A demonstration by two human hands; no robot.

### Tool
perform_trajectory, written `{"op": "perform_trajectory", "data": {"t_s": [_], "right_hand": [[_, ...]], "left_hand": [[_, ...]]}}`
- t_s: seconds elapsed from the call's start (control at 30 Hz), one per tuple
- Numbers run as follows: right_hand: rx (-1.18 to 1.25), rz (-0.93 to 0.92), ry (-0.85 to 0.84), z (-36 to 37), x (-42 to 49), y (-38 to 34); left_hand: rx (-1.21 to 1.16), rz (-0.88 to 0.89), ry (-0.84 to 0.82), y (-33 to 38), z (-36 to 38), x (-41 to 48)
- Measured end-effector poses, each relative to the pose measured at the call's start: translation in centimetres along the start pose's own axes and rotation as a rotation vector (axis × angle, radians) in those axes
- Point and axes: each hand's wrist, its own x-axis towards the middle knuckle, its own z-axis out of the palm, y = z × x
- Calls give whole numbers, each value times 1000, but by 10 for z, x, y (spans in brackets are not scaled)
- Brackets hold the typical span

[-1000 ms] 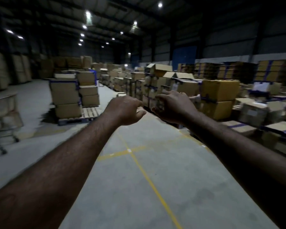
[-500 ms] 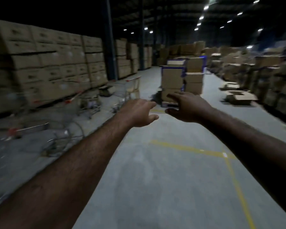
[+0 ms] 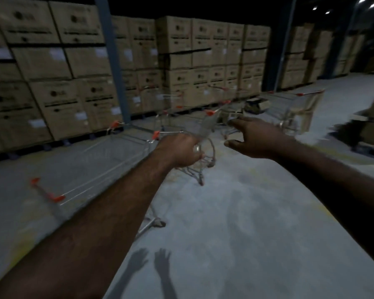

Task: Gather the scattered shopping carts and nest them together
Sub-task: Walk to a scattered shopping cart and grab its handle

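Blur is heavy across the head view, so treat edges loosely.

Nearest cart [image 3: 99, 167]: near left on the concrete floor [image 3: 246, 212]. Its red-tipped handle is on the near-left end and the wire basket runs away to the far right. Your left forearm crosses over it, and one wheel shows just under the arm.

Second cart [image 3: 207, 152]: centre, directly behind your left hand [image 3: 178, 151] in the picture, with its wheels showing just below the fist.

Far carts [image 3: 171, 102]: far centre, close against the stacked cardboard boxes [image 3: 181, 61].

Right-hand cart [image 3: 298, 111]: far right, apart from the others, near a small open box [image 3: 257, 104] on the floor.

Left hand: fingers curled in, back of the hand up. It overlaps the second cart's frame. Blur hides whether you have wire in the grip or are just in front of it, so I can't tell.

Right hand [image 3: 261, 139]: fingers spread and relaxed, thumb apart from forefinger, nothing in it. It's raised just right of the second cart, with the right-hand cart beyond it, and it touches neither.

Blue column [image 3: 112, 61] stands far left between the box stacks. Shadows of both hands [image 3: 151, 262] fall on the floor near you.
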Motion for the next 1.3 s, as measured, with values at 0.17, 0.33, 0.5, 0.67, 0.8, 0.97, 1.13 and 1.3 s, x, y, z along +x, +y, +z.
{"op": "perform_trajectory", "data": {"t_s": [0.17, 0.33, 0.5, 0.67, 0.8, 0.97, 1.13, 1.3], "right_hand": [[59, -104, -19, 35, 109, -62], [156, -223, -16, 66, 203, -118], [186, -314, -75, 104, 287, -164], [182, -398, -134, 161, 360, -174], [208, -419, -183, 216, 430, -159], [203, -434, -261, 268, 521, -128], [203, -460, -330, 311, 598, -96], [204, -481, -410, 364, 656, -87]], "left_hand": [[3, -134, -29, -121, 15, 22], [2, -265, -51, -223, 32, 36], [5, -368, -69, -292, 59, 55], [-30, -413, -127, -339, 109, 98], [-48, -439, -153, -365, 149, 158], [-104, -450, -169, -386, 182, 259], [-199, -497, -165, -399, 209, 343], [-243, -542, -174, -425, 231, 406]]}}
